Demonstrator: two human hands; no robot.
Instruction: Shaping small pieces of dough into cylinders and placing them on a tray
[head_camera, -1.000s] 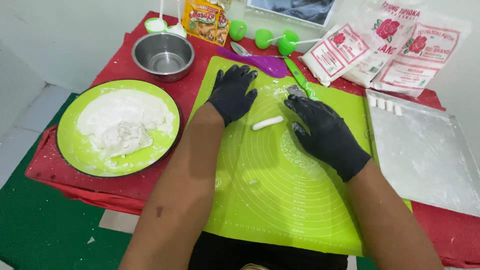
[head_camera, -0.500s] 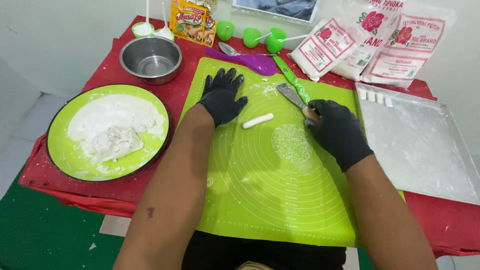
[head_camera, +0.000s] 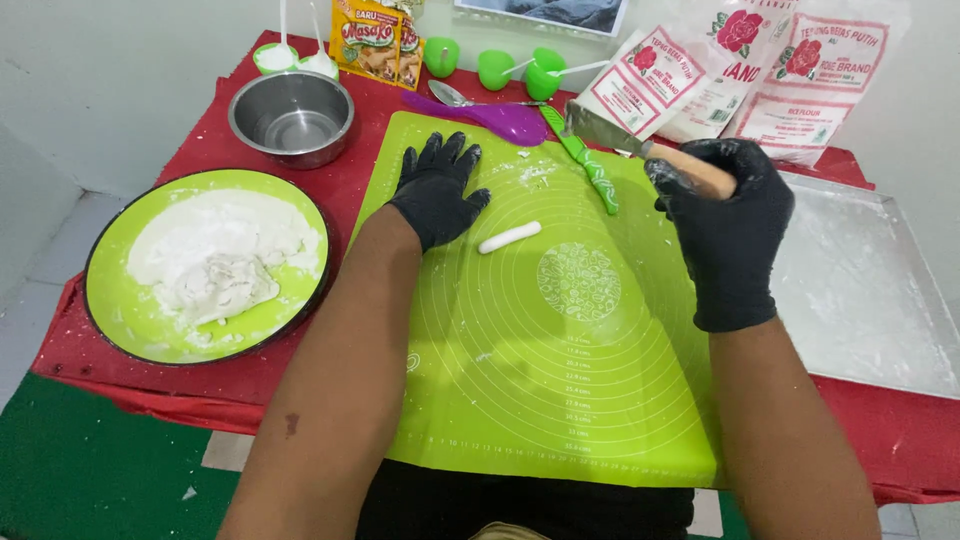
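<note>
My left hand (head_camera: 436, 190), in a black glove, lies flat with fingers spread on the green silicone mat (head_camera: 540, 380). Just right of it lies a short white roll of dough (head_camera: 509, 237), not touched. My right hand (head_camera: 728, 220), also gloved in black, is raised above the mat's right side and grips the wooden handle of a knife (head_camera: 640, 145). The knife's metal blade points up and left.
A green plate of flour and dough (head_camera: 205, 265) sits left, a steel bowl (head_camera: 291, 117) behind it. A green-handled knife (head_camera: 588, 170) and purple spoon (head_camera: 495, 117) lie at the mat's far edge. Flour bags (head_camera: 740, 75) stand back right, a floured metal tray (head_camera: 865, 290) right.
My right hand has picked the wooden-handled knife up off the mat and lifted it to the right. My left hand stays flat beside the dough roll.
</note>
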